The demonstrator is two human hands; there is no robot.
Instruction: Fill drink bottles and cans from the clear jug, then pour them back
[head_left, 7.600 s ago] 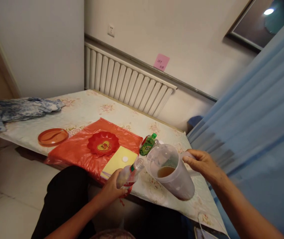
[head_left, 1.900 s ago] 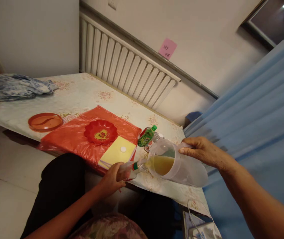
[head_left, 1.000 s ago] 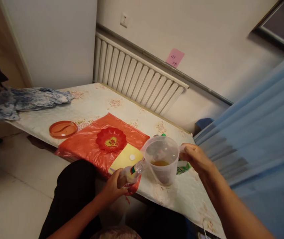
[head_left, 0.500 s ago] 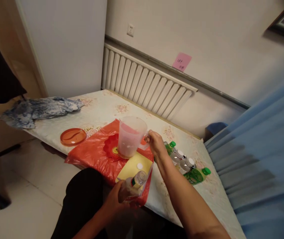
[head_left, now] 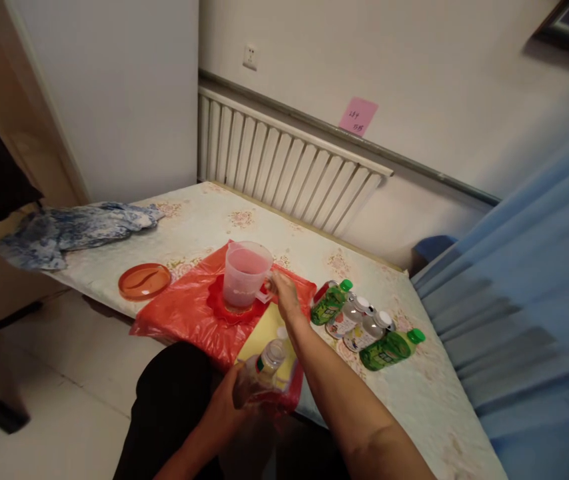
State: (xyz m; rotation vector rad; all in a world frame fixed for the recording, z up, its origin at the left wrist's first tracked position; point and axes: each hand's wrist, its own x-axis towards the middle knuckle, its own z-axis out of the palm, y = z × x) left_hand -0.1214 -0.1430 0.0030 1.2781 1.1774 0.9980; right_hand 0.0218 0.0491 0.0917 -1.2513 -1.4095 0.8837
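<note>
My right hand (head_left: 281, 294) grips the handle of a translucent plastic jug (head_left: 244, 275), which stands upright on a red scalloped dish (head_left: 219, 309) on top of a red plastic bag (head_left: 179, 310). My left hand (head_left: 234, 400) is wrapped round an uncapped clear bottle (head_left: 264, 363) held near my lap at the table's front edge. A white cap (head_left: 280, 331) lies on a yellow sheet (head_left: 264, 327) just beyond the bottle.
Several small bottles (head_left: 364, 327), some green, some clear, lie on the floral tablecloth (head_left: 414, 393) to the right. An orange lid (head_left: 143, 281) and a blue patterned cloth (head_left: 69, 227) are at the left. A radiator (head_left: 284, 167) backs the table; a blue curtain (head_left: 529, 287) hangs right.
My right hand tipped the jug's liquid into the bottle, then carried the jug left and lowered it onto the red dish. My left hand kept hold of the bottle.
</note>
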